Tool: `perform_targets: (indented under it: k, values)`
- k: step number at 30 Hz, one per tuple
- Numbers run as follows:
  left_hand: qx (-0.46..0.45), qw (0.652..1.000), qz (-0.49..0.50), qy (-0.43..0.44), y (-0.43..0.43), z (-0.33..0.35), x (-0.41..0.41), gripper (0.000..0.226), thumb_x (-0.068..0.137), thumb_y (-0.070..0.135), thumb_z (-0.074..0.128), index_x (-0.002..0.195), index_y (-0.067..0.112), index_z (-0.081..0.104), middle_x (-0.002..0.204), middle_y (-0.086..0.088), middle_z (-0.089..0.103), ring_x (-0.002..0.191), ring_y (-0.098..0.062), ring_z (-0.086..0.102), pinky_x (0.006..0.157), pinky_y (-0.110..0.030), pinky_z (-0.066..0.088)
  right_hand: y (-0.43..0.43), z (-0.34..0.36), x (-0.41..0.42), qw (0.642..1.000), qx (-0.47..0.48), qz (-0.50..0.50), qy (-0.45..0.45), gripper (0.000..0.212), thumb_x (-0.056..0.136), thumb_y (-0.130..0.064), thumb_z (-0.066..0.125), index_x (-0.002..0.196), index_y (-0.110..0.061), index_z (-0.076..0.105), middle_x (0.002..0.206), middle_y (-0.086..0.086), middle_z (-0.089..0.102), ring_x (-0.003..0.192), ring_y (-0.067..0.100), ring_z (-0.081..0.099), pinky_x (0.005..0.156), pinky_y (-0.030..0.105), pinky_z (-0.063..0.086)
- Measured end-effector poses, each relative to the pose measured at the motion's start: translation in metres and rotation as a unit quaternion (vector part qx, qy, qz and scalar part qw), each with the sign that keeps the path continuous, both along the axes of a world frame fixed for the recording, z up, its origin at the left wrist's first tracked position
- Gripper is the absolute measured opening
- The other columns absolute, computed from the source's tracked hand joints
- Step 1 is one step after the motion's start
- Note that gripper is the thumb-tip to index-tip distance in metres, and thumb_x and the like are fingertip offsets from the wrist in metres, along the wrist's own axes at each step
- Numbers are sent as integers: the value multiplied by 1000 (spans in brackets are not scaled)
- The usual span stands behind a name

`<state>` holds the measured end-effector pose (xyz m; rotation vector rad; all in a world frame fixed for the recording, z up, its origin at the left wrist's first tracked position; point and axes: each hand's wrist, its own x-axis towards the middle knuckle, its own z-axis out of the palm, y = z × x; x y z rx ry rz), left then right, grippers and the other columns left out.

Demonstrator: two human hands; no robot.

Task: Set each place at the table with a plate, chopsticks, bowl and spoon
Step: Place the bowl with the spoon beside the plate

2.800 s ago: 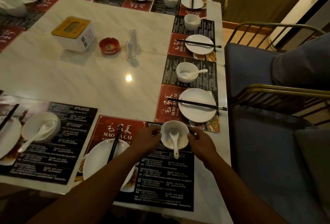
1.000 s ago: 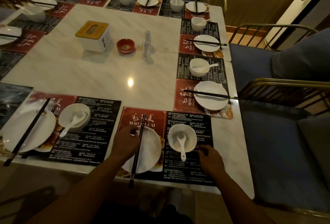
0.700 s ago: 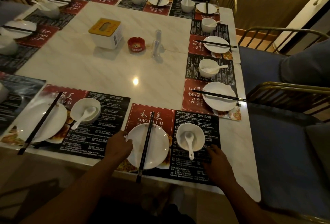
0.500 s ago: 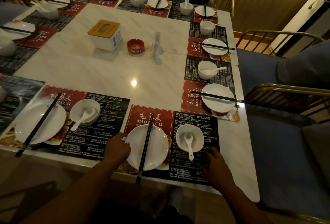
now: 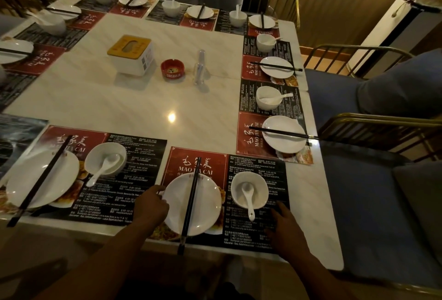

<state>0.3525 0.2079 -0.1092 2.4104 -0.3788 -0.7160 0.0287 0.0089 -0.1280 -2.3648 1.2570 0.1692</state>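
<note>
On the desk (image 5: 143,99), the placemat (image 5: 253,173) nearest the hands is seen fully laid; only squaring up is judged left. The plate (image 5: 208,206) should be nudged gently, so that the chopsticks (image 5: 191,199) laid across it are not rolled off. The fingers of the left hand (image 5: 150,206) are curled against the plate's left rim; pinch or mere touch cannot be told. The right hand (image 5: 284,225) is spread flat on the placemat, nothing held, just below the bowl (image 5: 239,187) and beside the handle of the spoon (image 5: 248,197) in it
</note>
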Motion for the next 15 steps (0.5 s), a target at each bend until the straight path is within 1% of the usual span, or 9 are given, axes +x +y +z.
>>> perform_targets:
  k: [4, 7, 10, 15]
  values:
    - [1, 1000, 2, 4, 0, -1, 2, 48, 82, 3, 66, 128, 16, 61, 113, -12, 70, 101, -29, 67, 81, -44, 60, 1, 2, 2, 1000, 8, -9, -5, 64, 83, -31, 72, 142, -26, 49, 161, 0, 25, 142, 21, 37, 107, 38, 46]
    - [2, 1000, 4, 3, -1, -1, 1, 48, 83, 2, 66, 128, 15, 60, 115, -13, 69, 102, -30, 67, 78, -42, 60, 2, 4, 3, 1000, 6, -13, -15, 62, 84, -28, 71, 142, -26, 49, 161, 0, 25, 142, 21, 36, 107, 37, 45]
    - [2, 1000, 2, 1, -2, -2, 1, 47, 83, 2, 66, 128, 15, 60, 116, -13, 69, 103, -30, 66, 78, -41, 60, 3, 6, 5, 1000, 10, -22, -7, 62, 85, -26, 70, 143, -22, 49, 162, 1, 24, 144, 21, 34, 109, 36, 42]
    - [5, 1000, 0, 2, -2, -1, 2, 49, 82, 2, 66, 128, 15, 60, 119, -13, 68, 104, -30, 66, 76, -40, 60, 3, 6, 6, 1000, 4, -18, -10, 61, 85, -26, 70, 142, -21, 50, 161, 2, 26, 143, 22, 36, 107, 36, 44]
